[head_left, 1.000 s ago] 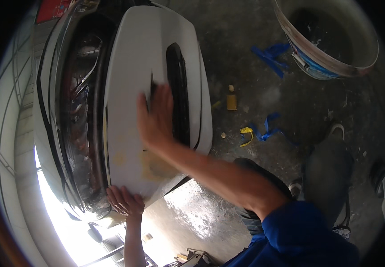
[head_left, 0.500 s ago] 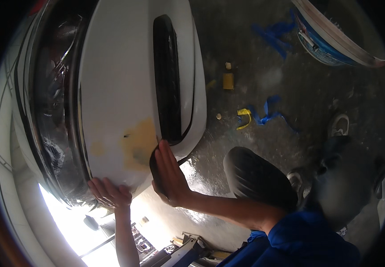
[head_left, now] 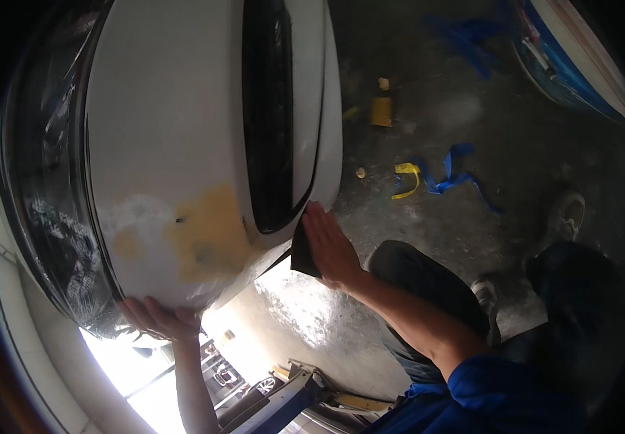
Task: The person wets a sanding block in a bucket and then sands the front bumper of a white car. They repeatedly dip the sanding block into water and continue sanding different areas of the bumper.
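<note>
A pale car bumper (head_left: 171, 101) fills the left half of the view, with a yellowish filler patch (head_left: 215, 228) and a small dark mark near its lower end. My left hand (head_left: 159, 318) lies on the bumper's lower edge, fingers extended. At the near right corner, below the long black inset (head_left: 269, 130), my right hand (head_left: 334, 249) has its fingers straight and close together. A black sheet of sandpaper (head_left: 301, 254) is held under that palm, its edge sticking out on the left. The thumb is mostly hidden.
Blue tape strips (head_left: 446, 181), a yellow strip (head_left: 415, 181) and a yellow block (head_left: 381, 112) lie on the dark floor. A blue-and-white bucket (head_left: 554, 69) stands at upper right. My bent knee (head_left: 424, 278) is close to the right arm. Blue-grey equipment (head_left: 283, 398) sits below.
My right hand has slid right with the sandpaper, off the area beside the filler patch and onto the bumper's corner. The left hand stays at the lower edge. The whole view has shifted slightly.
</note>
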### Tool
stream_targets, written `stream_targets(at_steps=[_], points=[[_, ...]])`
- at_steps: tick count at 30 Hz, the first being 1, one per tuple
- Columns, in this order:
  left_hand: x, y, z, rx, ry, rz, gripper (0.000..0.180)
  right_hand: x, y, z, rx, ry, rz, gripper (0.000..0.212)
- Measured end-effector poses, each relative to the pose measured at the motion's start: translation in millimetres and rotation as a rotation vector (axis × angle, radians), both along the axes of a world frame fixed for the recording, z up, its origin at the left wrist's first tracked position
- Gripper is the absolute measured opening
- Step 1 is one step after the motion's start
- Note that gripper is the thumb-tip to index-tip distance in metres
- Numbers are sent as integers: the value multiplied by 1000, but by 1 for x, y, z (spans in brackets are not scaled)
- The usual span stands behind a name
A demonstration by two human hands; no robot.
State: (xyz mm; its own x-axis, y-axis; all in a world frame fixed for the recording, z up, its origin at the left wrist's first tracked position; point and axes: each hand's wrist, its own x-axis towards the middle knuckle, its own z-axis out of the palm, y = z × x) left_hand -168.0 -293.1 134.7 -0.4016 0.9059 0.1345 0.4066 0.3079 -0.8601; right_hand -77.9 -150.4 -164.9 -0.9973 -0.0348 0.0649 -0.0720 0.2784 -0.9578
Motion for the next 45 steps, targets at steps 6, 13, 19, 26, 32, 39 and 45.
stream_targets(at_steps=[6,13,19,26,32,39,45], points=[[-5,4,-1,-36,6,-19,58,12,-20,46,-643,61,-183,82],[0,-1,0,-29,-5,12,60,18,17,97,-787,229,-169,84],[-2,1,0,-15,-4,14,60,19,-10,33,-643,-26,-22,86],[0,-1,1,-23,10,25,60,14,11,76,-786,223,-128,88],[-5,1,2,-15,1,5,61,12,6,45,-676,215,-144,77],[-3,-2,0,-17,10,15,61,13,7,46,-684,276,-98,98],[0,1,3,-12,-1,20,59,10,27,7,-233,118,112,81]])
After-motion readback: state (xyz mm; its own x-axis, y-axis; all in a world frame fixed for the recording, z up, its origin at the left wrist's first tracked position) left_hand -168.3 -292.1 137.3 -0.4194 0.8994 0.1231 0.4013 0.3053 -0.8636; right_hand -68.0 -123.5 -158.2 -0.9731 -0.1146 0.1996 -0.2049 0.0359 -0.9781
